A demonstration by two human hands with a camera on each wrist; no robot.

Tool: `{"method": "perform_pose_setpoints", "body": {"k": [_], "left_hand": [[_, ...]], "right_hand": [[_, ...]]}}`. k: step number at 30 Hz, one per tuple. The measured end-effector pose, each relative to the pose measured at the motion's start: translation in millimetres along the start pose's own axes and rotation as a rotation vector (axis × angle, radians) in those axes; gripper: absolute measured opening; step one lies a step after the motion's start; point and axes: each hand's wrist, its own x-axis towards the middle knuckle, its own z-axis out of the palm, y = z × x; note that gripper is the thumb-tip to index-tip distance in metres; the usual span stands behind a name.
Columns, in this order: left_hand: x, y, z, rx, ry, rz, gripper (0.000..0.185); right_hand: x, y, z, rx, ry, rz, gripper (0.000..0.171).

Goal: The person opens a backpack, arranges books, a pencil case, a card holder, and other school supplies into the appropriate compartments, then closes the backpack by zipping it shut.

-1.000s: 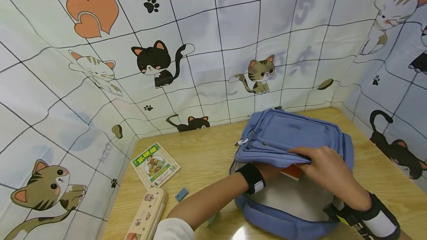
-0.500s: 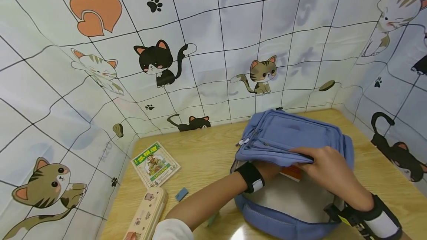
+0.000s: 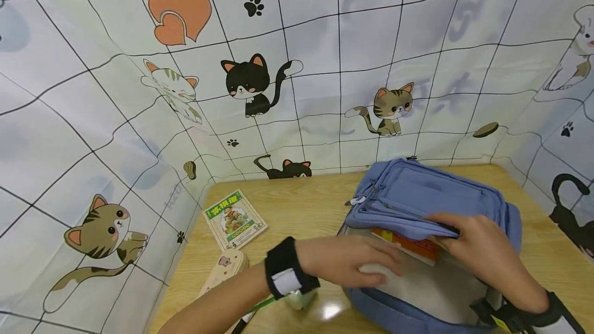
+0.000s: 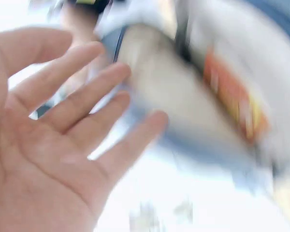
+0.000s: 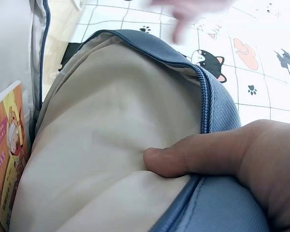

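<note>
We see our left hand (image 3: 366, 264) out of the blue backpack (image 3: 431, 195) now, where a second ago it reached inside; its grip is loose, fingers straight, empty. Our right hand (image 3: 482, 251) still pinches the upper flap, holding the backpack open on the table (image 3: 297, 210). An orange book (image 3: 408, 244) shows inside.

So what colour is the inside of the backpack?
The backpack has a beige lining, best seen from the right wrist.
</note>
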Motion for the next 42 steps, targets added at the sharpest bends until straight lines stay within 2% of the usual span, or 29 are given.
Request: {"method": "perform_pose_setpoints", "body": {"k": [1, 3, 5, 6, 8, 10, 12, 14, 17, 20, 22, 24, 29, 33, 35, 39, 40, 42], "left_hand": [[-16.0, -9.5, -7.4, -0.032, 0.093, -0.021, 0.036], [-49.9, -37.1, -18.2, -0.093, 0.3, -0.145, 0.033], [-84.2, -74.2, -21.9, -0.168, 0.479, -0.334, 0.032], [-101.2, -93.9, -21.2, -0.214, 0.542, -0.437, 0.033], [-134.7, -135.0, -11.3, -0.292, 0.609, -0.658, 0.043], [-166.0, -173.0, 6.4, -0.332, 0.609, -0.837, 0.059], [-194.1, -203.6, 30.6, -0.336, 0.561, -1.015, 0.077], [-213.9, -229.9, 57.3, -0.311, 0.491, -1.155, 0.09], [-232.5, -254.2, 90.2, -0.306, 0.374, -1.368, 0.1], [-235.9, -264.3, 104.1, -0.416, 0.395, -1.527, 0.108], [-232.1, -266.6, 104.8, -0.47, 0.444, -1.6, 0.112], [-225.5, -268.4, 102.3, -0.488, 0.485, -1.626, 0.114], [-214.5, -283.1, 105.9, -0.37, 0.367, -1.644, 0.119], [-212.4, -295.9, 112.9, -0.317, 0.36, -1.693, 0.124], [-206.3, -277.2, 101.5, -0.29, 0.37, -1.709, 0.12], [-197.8, -239.9, 81.1, -0.204, 0.347, -1.723, 0.115], [-196.9, -234.4, 77.4, -0.194, 0.352, -1.729, 0.115], [-199.0, -241.0, 79.2, -0.186, 0.366, -1.744, 0.117]], "right_hand": [[-0.7, 0.2, -0.1, -0.002, -0.009, 0.01, 0.039], [-1.5, 0.3, -0.1, -0.002, -0.027, 0.029, 0.039], [-2.4, -0.2, 0.2, 0.002, -0.051, 0.053, 0.039], [-2.9, -0.4, 0.5, 0.005, -0.055, 0.058, 0.039], [-4.1, -1.1, 1.2, 0.013, -0.064, 0.066, 0.038], [-5.1, -2.2, 2.5, 0.019, -0.062, 0.062, 0.038], [-6.0, -3.8, 4.5, 0.019, -0.052, 0.051, 0.037], [-7.9, -3.8, 6.9, 0.018, -0.043, 0.042, 0.037], [-9.4, -3.9, 9.6, 0.02, -0.037, 0.039, 0.038], [-9.3, -3.3, 10.1, 0.031, -0.034, 0.043, 0.039], [-8.9, -2.4, 9.7, 0.032, -0.028, 0.05, 0.04], [-9.1, -1.3, 9.1, 0.034, -0.019, 0.053, 0.04], [-10.0, 0.8, 7.8, 0.037, -0.006, 0.057, 0.039], [-9.9, 0.0, 6.3, 0.037, -0.017, 0.067, 0.038], [-9.9, -0.5, 6.5, 0.036, -0.023, 0.068, 0.037], [-10.2, -1.1, 8.3, 0.035, -0.023, 0.061, 0.035], [-10.4, -1.2, 8.5, 0.034, -0.025, 0.061, 0.035], [-10.8, -1.4, 8.8, 0.032, -0.022, 0.063, 0.036]]}}
